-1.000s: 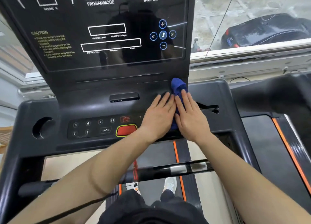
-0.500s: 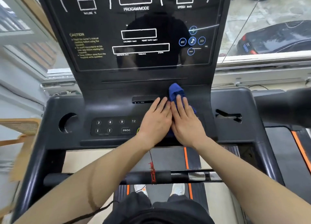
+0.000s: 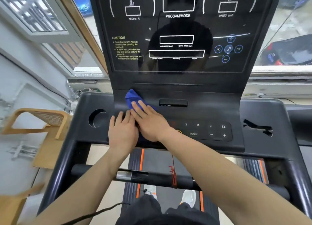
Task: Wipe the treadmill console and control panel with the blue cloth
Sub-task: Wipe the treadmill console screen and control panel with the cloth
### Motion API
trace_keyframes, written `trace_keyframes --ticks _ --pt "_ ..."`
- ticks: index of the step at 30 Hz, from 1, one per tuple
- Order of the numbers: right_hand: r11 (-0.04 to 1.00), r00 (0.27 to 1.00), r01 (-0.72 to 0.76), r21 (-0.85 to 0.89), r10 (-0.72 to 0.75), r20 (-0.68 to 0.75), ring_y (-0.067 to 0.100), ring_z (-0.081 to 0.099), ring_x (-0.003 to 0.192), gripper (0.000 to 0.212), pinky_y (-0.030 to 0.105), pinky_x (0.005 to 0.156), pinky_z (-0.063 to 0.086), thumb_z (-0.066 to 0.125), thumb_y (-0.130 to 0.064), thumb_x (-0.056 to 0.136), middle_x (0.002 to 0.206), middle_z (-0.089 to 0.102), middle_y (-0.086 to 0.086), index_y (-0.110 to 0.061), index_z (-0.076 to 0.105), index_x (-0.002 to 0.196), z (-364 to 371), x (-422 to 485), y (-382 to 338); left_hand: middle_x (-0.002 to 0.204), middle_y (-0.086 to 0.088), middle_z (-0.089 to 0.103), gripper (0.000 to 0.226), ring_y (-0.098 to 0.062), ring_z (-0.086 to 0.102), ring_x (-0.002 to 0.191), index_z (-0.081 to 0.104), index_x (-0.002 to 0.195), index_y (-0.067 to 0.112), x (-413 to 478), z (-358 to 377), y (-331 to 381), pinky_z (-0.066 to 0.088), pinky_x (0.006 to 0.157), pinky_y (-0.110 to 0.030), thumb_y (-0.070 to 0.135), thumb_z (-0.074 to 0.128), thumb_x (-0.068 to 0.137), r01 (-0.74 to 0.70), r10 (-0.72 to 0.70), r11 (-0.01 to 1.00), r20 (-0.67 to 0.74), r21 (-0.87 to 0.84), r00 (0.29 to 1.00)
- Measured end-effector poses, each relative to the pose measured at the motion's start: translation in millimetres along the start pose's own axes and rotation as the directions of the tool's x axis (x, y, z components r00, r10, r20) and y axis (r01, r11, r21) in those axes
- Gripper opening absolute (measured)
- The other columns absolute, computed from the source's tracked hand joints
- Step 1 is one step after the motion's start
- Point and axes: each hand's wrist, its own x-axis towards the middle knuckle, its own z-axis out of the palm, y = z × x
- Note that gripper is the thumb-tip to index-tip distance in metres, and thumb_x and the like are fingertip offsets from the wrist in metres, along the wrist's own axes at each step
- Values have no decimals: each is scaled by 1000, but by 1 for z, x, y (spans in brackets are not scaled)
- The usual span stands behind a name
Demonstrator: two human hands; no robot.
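Right hand [image 3: 150, 125]: fingers [image 3: 140, 108] straight and together, pressing flat on the blue cloth [image 3: 132, 97]. Left hand [image 3: 122, 133] lies flat just beside it, fingers slightly apart, gripping nothing. The cloth is bunched and deep blue, at the left end of the ledge [image 3: 194, 93] below the console [image 3: 177, 44], left of the control panel [image 3: 204, 130]. You look mid-wipe; nothing shows whether console or panel is done.

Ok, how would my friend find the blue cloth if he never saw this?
Find the big black treadmill console and drop below its screen to the sloped panel. Left of the small slot, the blue cloth pokes out from under the right hand. It's the only bright blue, crumpled thing among black plastic.
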Motion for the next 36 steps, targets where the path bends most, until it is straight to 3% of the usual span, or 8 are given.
trace_keyframes --ticks 4,8,11,16,21,27,31,36 --pt "948 998 29 -317 -44 -39 27 -3 155 56 41 125 3 20 -26 105 169 -3 8 -13 14 159 -18 26 10 146 -11 53 53 -36 54 119 51 141 5 15 -3 6 43 101 -43 13 39 90 89 -107 953 -47 -291 993" --pt "911 987 -55 -410 -13 -161 25 14 154 58 40 124 15 19 -22 101 167 15 4 -13 28 157 -25 -5 57 142 -9 57 47 -34 56 117 54 140 8 37 -17 51 46 93 -41 7 48 93 -6 -47 872 -97 -489 994" --pt "890 973 -126 -438 25 -229 24 19 153 57 41 124 17 28 -22 100 166 19 3 -13 31 156 -22 -47 99 124 -12 66 40 -32 62 106 62 129 5 42 -24 94 48 87 -38 6 53 90 -137 70 874 -158 -465 985" --pt "881 953 -255 -398 159 -257 27 17 153 59 45 124 16 39 -20 98 167 16 3 -14 30 156 -26 -113 145 93 -3 73 28 -22 67 83 73 104 11 46 -30 156 53 65 -31 8 67 77 -342 271 871 -236 -352 933" --pt "847 863 -495 -193 453 -225 34 30 148 67 49 118 31 64 -20 89 164 27 12 -9 40 151 -25 -179 173 121 -4 70 32 -24 67 105 71 114 12 56 -23 215 55 82 -34 14 61 84 -597 574 763 -164 -246 802" --pt "723 701 -690 25 678 -221 39 42 141 59 44 100 51 34 -32 94 156 40 19 -4 49 144 6 -240 131 103 0 71 32 -27 68 90 70 106 17 23 -16 248 54 69 -38 32 48 90 -735 745 640 -50 -226 665" --pt "839 836 -513 -181 441 -326 51 33 136 50 56 111 32 36 -17 93 139 52 33 11 60 126 16 -227 92 89 2 73 32 -26 70 78 73 94 21 6 -1 207 53 57 -35 35 44 88 -752 747 625 -120 -211 654" --pt "916 899 -399 52 402 -173 38 25 150 56 50 119 31 30 -30 101 161 31 15 -5 43 150 26 -163 59 93 9 75 25 -19 70 83 76 82 23 8 4 112 57 63 -35 34 54 84 -611 563 738 -240 -286 791"
